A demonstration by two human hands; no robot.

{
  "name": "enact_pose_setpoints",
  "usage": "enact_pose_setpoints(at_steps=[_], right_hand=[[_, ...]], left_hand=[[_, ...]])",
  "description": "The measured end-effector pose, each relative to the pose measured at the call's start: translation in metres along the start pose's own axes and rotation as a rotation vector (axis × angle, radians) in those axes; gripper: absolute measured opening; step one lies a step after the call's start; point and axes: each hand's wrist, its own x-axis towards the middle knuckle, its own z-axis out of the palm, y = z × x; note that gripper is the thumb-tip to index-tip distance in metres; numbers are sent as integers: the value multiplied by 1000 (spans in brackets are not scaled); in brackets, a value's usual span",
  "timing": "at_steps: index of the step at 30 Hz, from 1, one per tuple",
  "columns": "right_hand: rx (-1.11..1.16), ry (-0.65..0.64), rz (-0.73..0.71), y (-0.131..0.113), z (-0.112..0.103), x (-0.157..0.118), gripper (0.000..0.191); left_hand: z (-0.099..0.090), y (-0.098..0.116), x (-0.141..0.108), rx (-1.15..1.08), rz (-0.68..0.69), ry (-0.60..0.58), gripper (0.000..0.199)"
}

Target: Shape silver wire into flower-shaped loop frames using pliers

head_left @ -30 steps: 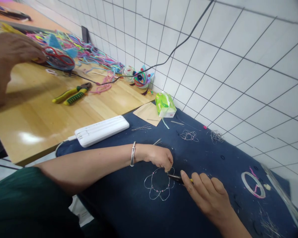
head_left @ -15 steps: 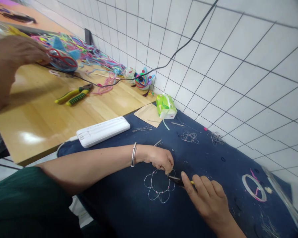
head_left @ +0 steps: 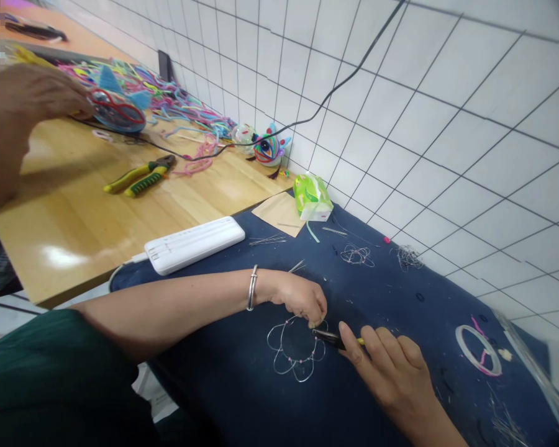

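Observation:
My left hand [head_left: 305, 298], with a silver bangle on its wrist, pinches the upper right edge of a round wire piece [head_left: 289, 359]. That piece has looped wire petals and small pink beads. My right hand [head_left: 389, 363] is closed round pliers [head_left: 330, 338] with dark jaws and a bit of yellow handle showing. The jaws point left and meet the wire just below my left fingertips. Most of the handles are hidden by my right hand.
Left, a white power bank [head_left: 195, 244] and a wooden table [head_left: 74, 217] with yellow-green pliers [head_left: 140, 177]; another person's hand [head_left: 37, 96] is there. Behind are a tissue pack [head_left: 313, 197] and wire flower [head_left: 356, 254]. A white ring [head_left: 477, 349] lies right.
The wire piece has shifted slightly left and turned a little. Both my hands keep nearly the same place and hold.

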Motion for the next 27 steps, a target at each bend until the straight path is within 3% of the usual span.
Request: enact_pose_setpoints(at_steps=[10, 20, 27], right_hand=[[37, 4, 3, 2, -1, 4, 39], [102, -36, 45, 5, 2, 2, 33], [158, -61, 121, 1, 3, 1, 29]], left_hand=[[1, -4, 1, 24, 43, -6, 8], [3, 5, -6, 141, 148, 130, 6], [3, 11, -14, 398, 267, 224, 9]])
